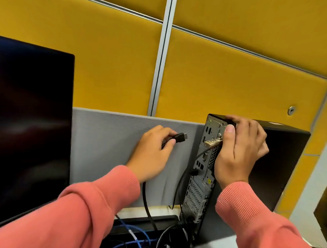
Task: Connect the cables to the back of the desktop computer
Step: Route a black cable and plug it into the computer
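A slim black desktop computer (272, 162) stands upright on the desk, its metal rear panel facing the camera. The right hand (238, 148) has its grip closed over the tower's top rear edge. The left hand (153, 152) pinches a black cable plug (180, 137) — held just left of the ports, not yet inserted.

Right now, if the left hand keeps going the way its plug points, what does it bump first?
Probably the computer's back panel. The left hand aims its black plug rightward at the upper ports, though depth is unclear.
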### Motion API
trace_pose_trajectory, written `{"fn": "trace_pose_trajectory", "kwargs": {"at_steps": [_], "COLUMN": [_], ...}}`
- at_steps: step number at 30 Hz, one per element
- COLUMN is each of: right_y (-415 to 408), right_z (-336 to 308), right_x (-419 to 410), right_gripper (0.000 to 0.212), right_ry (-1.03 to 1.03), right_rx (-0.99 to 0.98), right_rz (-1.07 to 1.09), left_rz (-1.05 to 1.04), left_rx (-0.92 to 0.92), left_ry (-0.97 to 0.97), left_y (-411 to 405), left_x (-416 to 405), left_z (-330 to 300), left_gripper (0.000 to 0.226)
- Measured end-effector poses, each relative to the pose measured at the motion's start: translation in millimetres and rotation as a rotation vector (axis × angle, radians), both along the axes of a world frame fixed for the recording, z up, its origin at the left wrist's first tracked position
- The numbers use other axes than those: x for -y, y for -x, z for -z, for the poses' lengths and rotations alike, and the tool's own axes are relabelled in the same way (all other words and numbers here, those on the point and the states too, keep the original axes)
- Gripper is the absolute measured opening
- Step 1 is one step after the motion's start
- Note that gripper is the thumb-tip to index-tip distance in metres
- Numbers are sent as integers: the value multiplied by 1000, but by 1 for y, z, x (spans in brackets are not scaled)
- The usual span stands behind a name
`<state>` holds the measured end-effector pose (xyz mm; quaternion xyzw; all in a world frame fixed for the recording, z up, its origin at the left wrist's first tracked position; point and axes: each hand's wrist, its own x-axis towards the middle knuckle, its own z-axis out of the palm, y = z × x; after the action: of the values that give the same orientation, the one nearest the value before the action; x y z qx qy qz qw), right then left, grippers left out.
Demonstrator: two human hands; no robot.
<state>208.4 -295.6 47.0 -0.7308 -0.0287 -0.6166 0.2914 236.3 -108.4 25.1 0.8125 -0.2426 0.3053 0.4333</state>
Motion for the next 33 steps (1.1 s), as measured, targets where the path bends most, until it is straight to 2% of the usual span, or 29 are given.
{"fn": "trace_pose_trajectory", "kwargs": {"at_steps": [4,8,15,33], "right_y": [-1,-2,-1,-2], "right_z": [0,1,0,0], "right_x": [-1,0,0,-2], "right_gripper": [28,28,27,25], "right_ry": [0,4,-1,-9], "right_rx": [1,-3,-11,-3], "right_rz": [-1,10,5,-1], "left_rz": [34,126,130,9], "left_rx": [73,102,145,438], "left_ry": [-42,11,-45,-508], "left_y": [-13,-16,-17,-13], "left_x": [11,22,27,24], "left_z": [-18,-27,-36,-62], "left_gripper": [22,22,21,18]}}
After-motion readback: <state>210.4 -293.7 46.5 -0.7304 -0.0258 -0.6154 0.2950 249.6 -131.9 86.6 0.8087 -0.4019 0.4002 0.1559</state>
